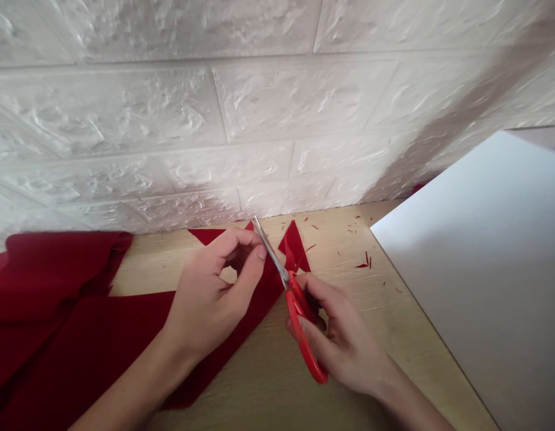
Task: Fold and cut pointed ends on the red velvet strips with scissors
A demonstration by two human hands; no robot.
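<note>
A dark red felt-like fabric lies in folds across the left of the wooden tabletop, and a narrow cut strip of it runs up under my hands. My left hand is curled over the strip, gripping it between thumb and fingers. My right hand is closed around the red plastic handles of a pair of scissors. Their steel blades point away from me, and the red fabric lies between them, with pointed ends sticking out beyond.
Small red fabric snippets are scattered on the wooden tabletop to the right of the blades. A large white board lies at the right. A white brick-textured wall stands along the far edge of the table.
</note>
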